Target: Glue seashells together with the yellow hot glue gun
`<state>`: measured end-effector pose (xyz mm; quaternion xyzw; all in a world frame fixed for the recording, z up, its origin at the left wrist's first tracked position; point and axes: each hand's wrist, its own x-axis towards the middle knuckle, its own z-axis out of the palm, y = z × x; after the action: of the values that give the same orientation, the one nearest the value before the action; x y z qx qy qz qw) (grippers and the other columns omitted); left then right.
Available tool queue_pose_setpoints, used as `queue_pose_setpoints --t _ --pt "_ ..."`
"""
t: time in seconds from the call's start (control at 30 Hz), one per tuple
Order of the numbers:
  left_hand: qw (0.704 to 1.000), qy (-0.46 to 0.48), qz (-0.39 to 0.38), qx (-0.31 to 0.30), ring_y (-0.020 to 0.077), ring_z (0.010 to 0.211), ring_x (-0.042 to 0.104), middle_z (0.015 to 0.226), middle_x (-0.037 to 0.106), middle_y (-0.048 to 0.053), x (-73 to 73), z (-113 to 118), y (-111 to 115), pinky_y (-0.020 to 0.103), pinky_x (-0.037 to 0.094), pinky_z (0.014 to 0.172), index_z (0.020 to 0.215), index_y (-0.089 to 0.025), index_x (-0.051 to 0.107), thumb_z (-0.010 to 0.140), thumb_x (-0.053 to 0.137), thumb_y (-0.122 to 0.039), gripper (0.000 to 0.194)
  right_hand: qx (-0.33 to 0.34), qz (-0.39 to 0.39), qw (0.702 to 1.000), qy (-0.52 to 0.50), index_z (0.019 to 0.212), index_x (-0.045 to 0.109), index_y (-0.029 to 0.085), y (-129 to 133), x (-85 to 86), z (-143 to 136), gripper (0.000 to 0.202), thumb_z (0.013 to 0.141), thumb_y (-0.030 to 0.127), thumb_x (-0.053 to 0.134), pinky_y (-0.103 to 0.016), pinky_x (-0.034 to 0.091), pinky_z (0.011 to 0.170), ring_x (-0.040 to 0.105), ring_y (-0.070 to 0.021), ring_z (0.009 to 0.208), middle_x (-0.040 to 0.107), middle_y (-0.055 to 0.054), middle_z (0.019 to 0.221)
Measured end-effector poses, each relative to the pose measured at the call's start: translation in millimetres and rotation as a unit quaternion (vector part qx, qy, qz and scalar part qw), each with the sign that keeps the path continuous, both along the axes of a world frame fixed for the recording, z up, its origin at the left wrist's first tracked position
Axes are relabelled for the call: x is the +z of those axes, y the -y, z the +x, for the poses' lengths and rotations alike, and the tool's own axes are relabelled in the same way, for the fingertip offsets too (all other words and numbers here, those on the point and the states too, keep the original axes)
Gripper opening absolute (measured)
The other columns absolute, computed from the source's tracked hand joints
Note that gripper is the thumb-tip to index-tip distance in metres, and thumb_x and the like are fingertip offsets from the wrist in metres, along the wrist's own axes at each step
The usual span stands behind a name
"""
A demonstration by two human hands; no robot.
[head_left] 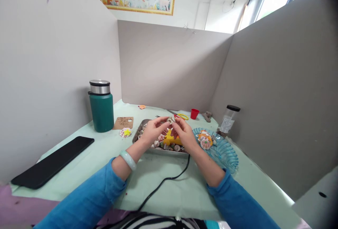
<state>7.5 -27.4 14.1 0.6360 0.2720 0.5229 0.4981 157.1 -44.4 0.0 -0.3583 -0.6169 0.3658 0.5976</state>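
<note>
Above a metal tray of small shells, both my hands pinch one small pale shell between their fingertips. My left hand closes on it from the left, and my right hand from the right. Just beneath them a yellow tool, apparently a glue gun, lies across the shells in the tray, partly hidden by my fingers. A black cord runs from the tray toward the table's front edge. Right of my right hand is a blue ribbed plate bearing orange and pink shell pieces.
A green flask, a brown card, a disc with a yellow star and a black slab are at left. Scissors, a red cup and a clear jar stand behind and right. Grey partitions enclose the table.
</note>
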Motion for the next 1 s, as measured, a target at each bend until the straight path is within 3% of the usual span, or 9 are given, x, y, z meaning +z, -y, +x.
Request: queue_pose_setpoints --t 0.17,0.33,0.67,1.0 --pt "0.990 0.077 -0.080 -0.083 0.0126 0.068 0.060 0.077 0.062 0.003 -2.7 -4.5 -4.5 0.026 0.052 0.062 0.094 -0.013 0.064 0.073 0.071 -0.037 0.032 -0.015 0.007 0.999 0.039 0.099 0.057 0.020 -1.3 -4.0 -0.6 0.033 0.081 0.047 0.057 -0.023 0.042 0.047 0.055 -0.0116 0.057 0.061 0.000 0.076" --pt "0.973 0.126 -0.139 -0.134 0.0135 0.068 0.062 0.078 0.061 0.004 -3.0 -7.5 -8.0 0.027 0.053 0.062 0.090 -0.013 0.061 0.075 0.071 -0.032 0.026 -0.105 0.085 0.988 0.069 0.104 0.056 0.021 -1.6 -5.5 -0.6 0.031 0.079 0.040 0.062 -0.025 0.045 0.054 0.054 -0.0119 0.061 0.060 0.000 0.081" --pt "0.974 0.120 -0.139 -0.135 0.0127 0.064 0.062 0.078 0.060 0.003 -2.0 -7.1 -6.4 0.028 0.053 0.062 0.093 -0.013 0.060 0.071 0.074 -0.028 0.030 -0.158 0.163 0.963 0.145 0.106 0.058 0.023 1.6 -5.2 0.9 0.026 0.082 0.031 0.060 -0.026 0.045 0.058 0.053 -0.0124 0.064 0.057 -0.001 0.086" --pt "0.974 0.123 -0.129 -0.137 0.0103 0.060 0.058 0.075 0.057 0.002 -5.6 -6.6 -9.3 0.026 0.052 0.061 0.086 -0.014 0.058 0.075 0.070 -0.040 0.030 -0.166 0.200 0.944 0.201 0.103 0.057 0.020 6.4 -3.6 -1.4 0.020 0.084 0.027 0.057 -0.026 0.045 0.058 0.054 -0.0127 0.064 0.058 -0.003 0.090"
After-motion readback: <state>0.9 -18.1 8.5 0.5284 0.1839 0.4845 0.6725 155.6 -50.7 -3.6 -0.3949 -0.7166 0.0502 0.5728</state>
